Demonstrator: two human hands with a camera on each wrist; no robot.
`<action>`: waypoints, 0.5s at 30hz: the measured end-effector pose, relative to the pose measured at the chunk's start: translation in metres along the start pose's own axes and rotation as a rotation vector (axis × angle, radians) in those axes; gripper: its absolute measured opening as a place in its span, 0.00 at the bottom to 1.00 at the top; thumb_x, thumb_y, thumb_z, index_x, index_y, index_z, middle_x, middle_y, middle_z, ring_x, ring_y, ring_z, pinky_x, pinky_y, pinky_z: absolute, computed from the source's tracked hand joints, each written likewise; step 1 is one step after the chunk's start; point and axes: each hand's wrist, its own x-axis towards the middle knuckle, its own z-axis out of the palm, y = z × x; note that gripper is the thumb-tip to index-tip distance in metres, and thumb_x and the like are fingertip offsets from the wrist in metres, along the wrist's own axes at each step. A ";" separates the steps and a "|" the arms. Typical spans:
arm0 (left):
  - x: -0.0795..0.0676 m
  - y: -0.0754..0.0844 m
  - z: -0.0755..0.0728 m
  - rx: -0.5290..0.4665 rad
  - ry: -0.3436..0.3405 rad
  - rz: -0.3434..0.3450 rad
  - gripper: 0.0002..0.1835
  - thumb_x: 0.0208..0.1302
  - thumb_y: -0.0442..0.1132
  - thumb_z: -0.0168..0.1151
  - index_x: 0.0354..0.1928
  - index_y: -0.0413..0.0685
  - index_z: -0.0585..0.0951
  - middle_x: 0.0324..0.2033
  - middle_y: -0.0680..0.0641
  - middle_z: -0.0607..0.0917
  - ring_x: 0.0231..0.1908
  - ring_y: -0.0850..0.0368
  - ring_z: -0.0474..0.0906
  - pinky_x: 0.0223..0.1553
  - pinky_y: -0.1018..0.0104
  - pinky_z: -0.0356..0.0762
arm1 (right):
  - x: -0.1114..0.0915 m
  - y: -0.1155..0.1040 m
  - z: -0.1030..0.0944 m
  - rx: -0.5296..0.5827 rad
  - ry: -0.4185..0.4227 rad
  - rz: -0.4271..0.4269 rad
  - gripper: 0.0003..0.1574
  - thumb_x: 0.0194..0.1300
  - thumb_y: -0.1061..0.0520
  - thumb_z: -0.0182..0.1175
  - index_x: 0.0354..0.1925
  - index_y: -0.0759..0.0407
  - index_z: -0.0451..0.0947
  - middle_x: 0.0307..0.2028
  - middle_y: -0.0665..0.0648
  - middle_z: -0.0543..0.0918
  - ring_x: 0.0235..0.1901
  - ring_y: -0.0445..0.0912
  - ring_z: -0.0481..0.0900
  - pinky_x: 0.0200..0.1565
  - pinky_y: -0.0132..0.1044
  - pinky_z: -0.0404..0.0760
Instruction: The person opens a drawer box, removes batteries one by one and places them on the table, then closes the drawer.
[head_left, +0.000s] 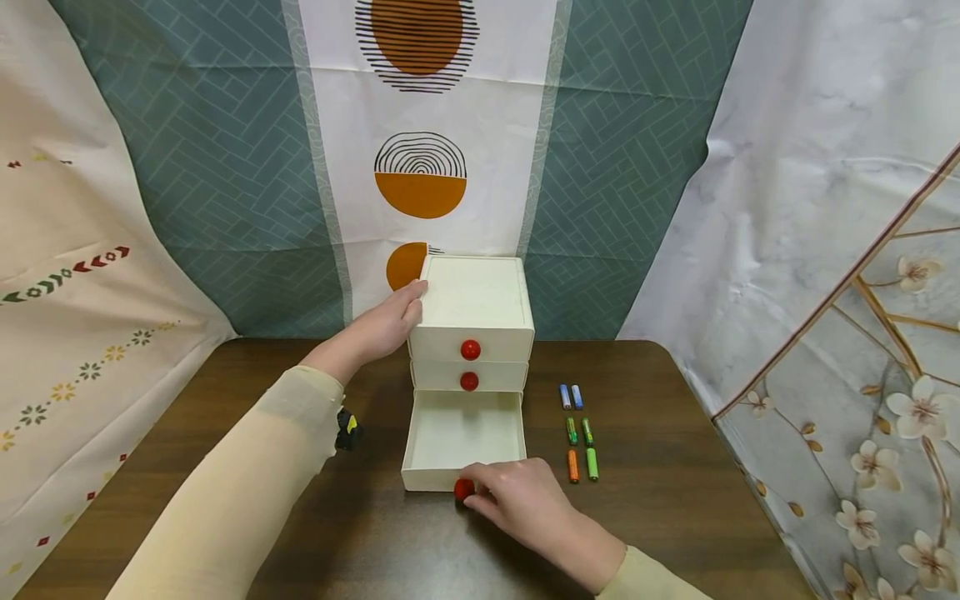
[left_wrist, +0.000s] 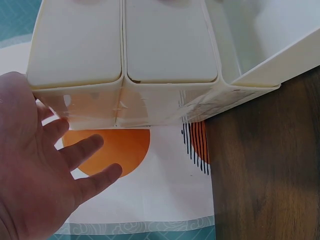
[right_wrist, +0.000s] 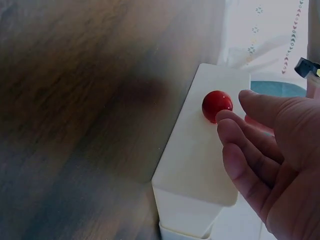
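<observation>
A small white drawer unit [head_left: 475, 292] stands against the back cloth, its red knobs facing me. Its lowest drawer [head_left: 462, 429] is pulled out, and the part of its floor in view is bare. Against the unit's upper left side rests my left hand [head_left: 384, 327], with spread fingers in the left wrist view. My right hand [head_left: 525, 502] is at the lowest drawer's red knob [right_wrist: 216, 105]. Its index fingertip overlaps the knob's edge, while the thumb tip shows a small gap from it in the right wrist view.
Right of the drawer unit, several batteries lie in pairs on the brown table [head_left: 660, 500]: blue, dark green, then an orange battery [head_left: 573, 467] beside a light green battery [head_left: 592, 464]. A black device [head_left: 347, 428] sits at my left wrist. Patterned cloths hang around the table.
</observation>
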 end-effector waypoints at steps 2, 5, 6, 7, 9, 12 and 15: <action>0.000 -0.001 0.000 0.001 0.001 0.001 0.35 0.89 0.48 0.28 0.90 0.42 0.48 0.89 0.40 0.46 0.88 0.43 0.42 0.86 0.46 0.41 | 0.001 0.000 0.001 -0.015 0.000 -0.002 0.14 0.67 0.48 0.81 0.49 0.45 0.90 0.24 0.34 0.79 0.22 0.27 0.70 0.23 0.24 0.65; 0.001 -0.001 0.000 -0.001 0.002 0.000 0.35 0.89 0.48 0.28 0.90 0.42 0.48 0.89 0.40 0.46 0.88 0.43 0.43 0.86 0.46 0.41 | 0.003 0.000 0.003 -0.037 0.005 -0.014 0.13 0.66 0.48 0.81 0.47 0.44 0.91 0.25 0.34 0.82 0.23 0.27 0.72 0.23 0.24 0.67; 0.001 -0.001 0.000 -0.001 0.003 0.001 0.35 0.89 0.48 0.28 0.90 0.42 0.48 0.89 0.40 0.46 0.88 0.43 0.43 0.86 0.46 0.41 | 0.004 0.000 0.004 -0.043 0.007 -0.018 0.12 0.66 0.48 0.81 0.46 0.44 0.91 0.26 0.34 0.83 0.24 0.27 0.73 0.23 0.25 0.68; 0.001 -0.001 0.001 -0.002 0.003 0.001 0.35 0.89 0.48 0.28 0.90 0.42 0.48 0.89 0.40 0.46 0.87 0.43 0.43 0.86 0.46 0.42 | 0.004 0.000 0.004 -0.051 0.008 -0.023 0.11 0.67 0.48 0.81 0.45 0.43 0.91 0.27 0.35 0.85 0.25 0.27 0.75 0.24 0.25 0.70; 0.000 -0.001 0.001 -0.003 0.003 0.003 0.35 0.89 0.48 0.29 0.90 0.42 0.48 0.89 0.40 0.46 0.87 0.43 0.43 0.86 0.46 0.42 | 0.005 0.000 0.006 -0.068 0.010 -0.031 0.09 0.67 0.49 0.81 0.43 0.43 0.91 0.30 0.35 0.88 0.26 0.27 0.79 0.24 0.25 0.73; 0.000 0.000 0.001 -0.003 0.004 0.004 0.35 0.89 0.48 0.29 0.90 0.42 0.48 0.89 0.40 0.46 0.87 0.42 0.43 0.86 0.46 0.41 | 0.005 0.000 0.008 -0.100 0.016 -0.043 0.09 0.66 0.48 0.81 0.42 0.42 0.91 0.32 0.35 0.90 0.28 0.28 0.83 0.25 0.27 0.76; 0.000 0.001 0.000 -0.005 0.004 0.002 0.35 0.89 0.48 0.29 0.90 0.42 0.48 0.89 0.40 0.46 0.87 0.42 0.43 0.86 0.46 0.41 | 0.006 0.002 0.009 -0.123 0.024 -0.049 0.09 0.66 0.49 0.82 0.42 0.42 0.90 0.33 0.35 0.91 0.29 0.29 0.85 0.25 0.28 0.77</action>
